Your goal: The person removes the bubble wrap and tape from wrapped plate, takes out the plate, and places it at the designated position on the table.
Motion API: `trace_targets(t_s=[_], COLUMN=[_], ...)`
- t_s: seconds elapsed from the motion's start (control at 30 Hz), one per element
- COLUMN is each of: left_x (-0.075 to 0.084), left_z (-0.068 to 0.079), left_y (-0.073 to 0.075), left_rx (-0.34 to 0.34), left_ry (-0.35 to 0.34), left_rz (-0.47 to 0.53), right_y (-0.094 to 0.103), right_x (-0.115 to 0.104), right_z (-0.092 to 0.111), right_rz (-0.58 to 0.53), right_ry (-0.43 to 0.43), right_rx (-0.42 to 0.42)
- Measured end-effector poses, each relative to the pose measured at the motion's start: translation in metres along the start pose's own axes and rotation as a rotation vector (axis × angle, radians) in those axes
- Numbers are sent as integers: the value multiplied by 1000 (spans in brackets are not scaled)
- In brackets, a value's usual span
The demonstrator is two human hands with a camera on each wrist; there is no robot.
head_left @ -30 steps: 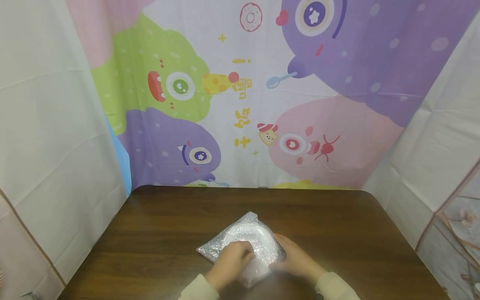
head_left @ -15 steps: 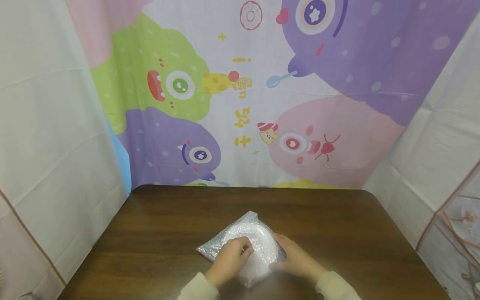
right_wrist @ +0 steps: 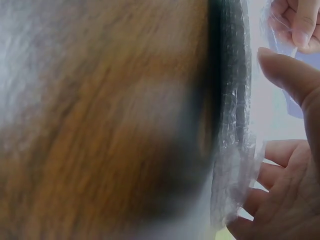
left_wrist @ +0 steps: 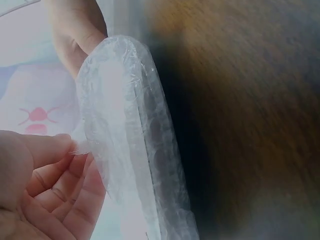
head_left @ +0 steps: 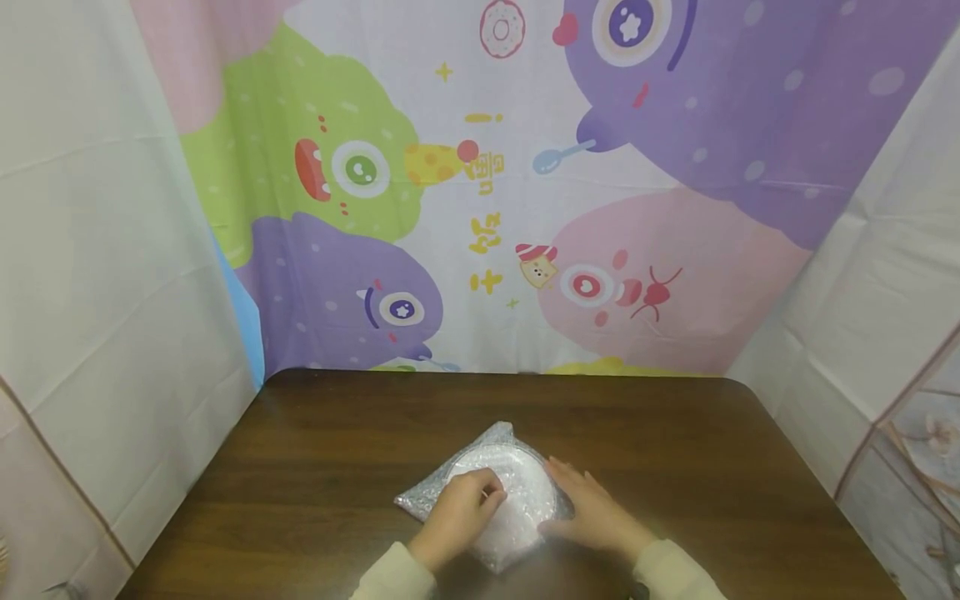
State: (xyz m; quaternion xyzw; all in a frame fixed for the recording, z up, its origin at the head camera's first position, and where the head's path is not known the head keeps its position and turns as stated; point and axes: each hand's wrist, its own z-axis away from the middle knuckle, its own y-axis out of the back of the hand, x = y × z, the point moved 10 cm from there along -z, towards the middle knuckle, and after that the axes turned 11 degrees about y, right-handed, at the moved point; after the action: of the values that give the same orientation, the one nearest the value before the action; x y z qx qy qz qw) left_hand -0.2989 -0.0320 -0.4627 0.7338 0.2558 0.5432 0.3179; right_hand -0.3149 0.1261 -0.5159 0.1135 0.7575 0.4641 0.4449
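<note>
A flat, round white object wrapped in clear bubble wrap [head_left: 517, 467] lies on the table in front of me. My left hand [head_left: 459, 512] is over its middle; in the left wrist view, thumb and fingertips pinch a small clear strip or flap of plastic [left_wrist: 82, 145] that rises from the wrap. Whether this is tape or film, I cannot tell. At the package's right edge is my right hand [head_left: 596, 521], thumb and fingers spread apart. Its fingers [right_wrist: 280, 150] rest against the wrapped side in the right wrist view. The underside of the package is hidden.
The dark brown wooden table [head_left: 330, 433] extends around the package. Behind it hangs a cloth [head_left: 495, 333] printed with cartoon monsters. Pale cloth panels [head_left: 120, 292] stand at both sides of the table.
The left hand has shifted up slightly, still pinching the plastic. The right hand's fingers have lifted and straightened a little at the edge. The package has hardly moved.
</note>
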Motion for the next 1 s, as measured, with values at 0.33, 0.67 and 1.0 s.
trace_targets(t_s=[0.33, 0.67, 1.0], left_x=[0, -6, -12], left_z=[-1, -7, -15], left_y=[3, 12, 27], left_rx=[1, 9, -2], left_ry=[-8, 25, 84], left_rz=[31, 71, 171], right_y=[-3, -7, -8], right_x=[-4, -4, -3], right_z=[-1, 0, 0], right_rz=[65, 67, 86], right_ry=[23, 25, 25], right_rx=[-15, -51, -61])
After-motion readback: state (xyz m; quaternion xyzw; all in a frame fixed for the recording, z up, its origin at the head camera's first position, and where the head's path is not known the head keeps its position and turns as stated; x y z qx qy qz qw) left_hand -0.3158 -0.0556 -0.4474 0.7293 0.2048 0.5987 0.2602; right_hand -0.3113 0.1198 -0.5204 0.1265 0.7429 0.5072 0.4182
